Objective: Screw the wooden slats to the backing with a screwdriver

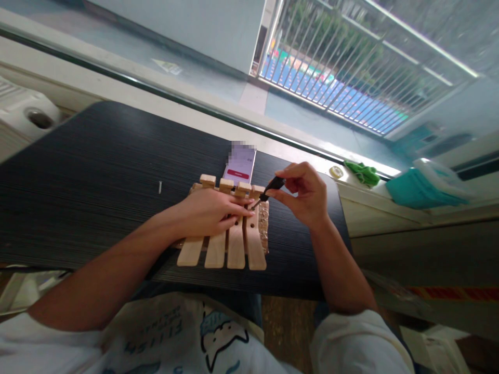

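Observation:
My right hand [304, 192] grips the black handle of a screwdriver [274, 185]. The screwdriver slants down to the left, its tip at the rightmost of several pale wooden slats [256, 252]. Flat across the slats lies my left hand [208, 212], fingers stretched out and fingertips beside the screwdriver's tip. Whether those fingertips steady a screw there is too small to tell. Dark round holes show in the two right slats. Beneath the slats is a brown, corrugated-looking pad [264, 234]. Small wooden blocks [208, 181] stand along the slats' far ends.
A loose screw [159, 187] lies on the dark table [97, 171], left of the slats. Behind them is a phone [240, 165] with its screen lit. A roll of tape [336, 172], a green cloth [362, 173] and a teal container [424, 187] are on the ledge at right.

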### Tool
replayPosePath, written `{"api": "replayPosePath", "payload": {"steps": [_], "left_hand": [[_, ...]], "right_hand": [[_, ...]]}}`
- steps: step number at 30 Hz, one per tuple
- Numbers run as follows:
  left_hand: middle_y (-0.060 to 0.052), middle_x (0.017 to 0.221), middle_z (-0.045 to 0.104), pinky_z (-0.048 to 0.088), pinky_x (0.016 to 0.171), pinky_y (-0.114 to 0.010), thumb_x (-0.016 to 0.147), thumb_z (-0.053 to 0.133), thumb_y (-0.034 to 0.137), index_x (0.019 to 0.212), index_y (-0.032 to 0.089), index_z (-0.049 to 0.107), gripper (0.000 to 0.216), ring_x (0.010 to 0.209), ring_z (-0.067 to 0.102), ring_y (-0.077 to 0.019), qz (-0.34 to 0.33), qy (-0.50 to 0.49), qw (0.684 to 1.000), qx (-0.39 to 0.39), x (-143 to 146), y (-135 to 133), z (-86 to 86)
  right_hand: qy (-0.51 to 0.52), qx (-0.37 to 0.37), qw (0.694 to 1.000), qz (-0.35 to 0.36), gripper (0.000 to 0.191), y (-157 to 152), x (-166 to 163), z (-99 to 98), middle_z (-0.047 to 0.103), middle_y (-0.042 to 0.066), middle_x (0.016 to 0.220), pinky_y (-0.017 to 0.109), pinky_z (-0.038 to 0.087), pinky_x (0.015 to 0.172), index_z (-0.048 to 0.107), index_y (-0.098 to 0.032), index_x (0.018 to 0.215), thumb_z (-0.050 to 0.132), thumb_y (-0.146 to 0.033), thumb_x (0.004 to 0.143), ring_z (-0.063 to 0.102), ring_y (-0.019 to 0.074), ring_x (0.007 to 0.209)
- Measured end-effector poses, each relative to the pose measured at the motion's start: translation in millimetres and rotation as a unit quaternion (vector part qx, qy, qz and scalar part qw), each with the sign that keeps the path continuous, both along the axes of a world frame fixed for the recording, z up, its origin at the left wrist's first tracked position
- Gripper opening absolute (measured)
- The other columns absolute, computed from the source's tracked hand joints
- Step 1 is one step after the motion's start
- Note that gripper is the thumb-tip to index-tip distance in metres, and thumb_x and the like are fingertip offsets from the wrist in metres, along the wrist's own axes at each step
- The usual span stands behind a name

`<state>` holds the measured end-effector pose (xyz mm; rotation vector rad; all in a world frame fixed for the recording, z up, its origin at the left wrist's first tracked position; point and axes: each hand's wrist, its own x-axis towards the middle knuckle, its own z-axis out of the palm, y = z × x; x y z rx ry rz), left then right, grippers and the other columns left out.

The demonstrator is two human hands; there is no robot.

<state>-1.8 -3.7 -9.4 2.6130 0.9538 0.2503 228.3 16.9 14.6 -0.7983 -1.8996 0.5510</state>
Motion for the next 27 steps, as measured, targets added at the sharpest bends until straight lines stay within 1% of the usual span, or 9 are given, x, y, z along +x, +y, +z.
{"api": "replayPosePath", "payload": {"steps": [5,9,11,14,17,22,27], "left_hand": [[0.008,0.143,0.056,0.050,0.101,-0.035,0.092,0.049,0.022,0.129,0.041,0.064,0.045,0.122,0.064,-0.0197,-0.001,0.005,1.000,0.005,-0.2,0.1,0.4],[0.007,0.143,0.056,0.050,0.100,-0.035,0.092,0.049,0.022,0.129,0.041,0.064,0.045,0.121,0.064,-0.0210,-0.004,0.008,1.000,0.007,0.1,0.3,0.5],[0.006,0.143,0.056,0.050,0.100,-0.034,0.092,0.049,0.022,0.129,0.040,0.065,0.044,0.121,0.065,-0.0207,-0.005,0.007,1.000,0.008,0.4,0.4,0.6],[0.006,0.143,0.056,0.050,0.100,-0.033,0.092,0.049,0.022,0.129,0.039,0.065,0.044,0.121,0.064,-0.0203,-0.006,0.010,1.000,0.009,0.8,0.3,1.1],[0.007,0.144,0.055,0.050,0.100,-0.034,0.091,0.048,0.022,0.130,0.040,0.064,0.045,0.121,0.065,-0.0205,-0.003,0.020,1.000,0.005,1.1,0.3,1.7],[0.008,0.143,0.055,0.050,0.100,-0.034,0.091,0.048,0.022,0.130,0.042,0.064,0.045,0.121,0.064,-0.0200,-0.002,0.016,1.000,0.004,1.0,0.3,1.5],[0.008,0.143,0.056,0.050,0.099,-0.034,0.091,0.049,0.022,0.130,0.041,0.063,0.046,0.121,0.064,-0.0196,-0.003,0.011,1.000,0.004,0.6,0.7,-0.4]], "right_hand": [[-0.013,-0.002,1.000,-0.019,0.027,-2.3,-2.5,-0.4,0.052,-0.008,0.064,0.028,0.030,0.047,0.063,-0.027,0.090,0.080,-0.039,0.072,0.034,0.0073,0.050],[-0.009,0.006,1.000,-0.020,0.027,-2.6,-3.5,-1.8,0.050,-0.008,0.063,0.028,0.031,0.047,0.063,-0.027,0.090,0.081,-0.036,0.072,0.035,0.0070,0.050],[-0.002,0.018,1.000,-0.012,0.027,-2.2,-3.8,-3.1,0.051,-0.008,0.065,0.027,0.031,0.046,0.063,-0.027,0.092,0.081,-0.031,0.073,0.035,0.0065,0.051],[0.012,0.041,0.999,0.005,0.028,-1.4,-4.3,-5.2,0.056,-0.008,0.071,0.025,0.031,0.046,0.063,-0.029,0.096,0.081,-0.027,0.075,0.036,0.0056,0.051],[0.008,0.059,0.998,0.017,0.027,-0.6,-4.7,-6.0,0.060,-0.007,0.075,0.025,0.034,0.047,0.063,-0.029,0.097,0.080,-0.028,0.076,0.038,0.0057,0.052],[0.004,0.075,0.996,0.044,0.024,2.1,-1.9,-5.0,0.059,-0.006,0.073,0.026,0.036,0.048,0.064,-0.028,0.096,0.079,-0.029,0.078,0.041,0.0065,0.054],[-0.038,0.075,0.994,0.075,0.022,3.2,4.3,-1.4,0.060,-0.003,0.080,0.026,0.040,0.050,0.062,-0.028,0.105,0.069,-0.023,0.084,0.045,0.0077,0.058]]}}
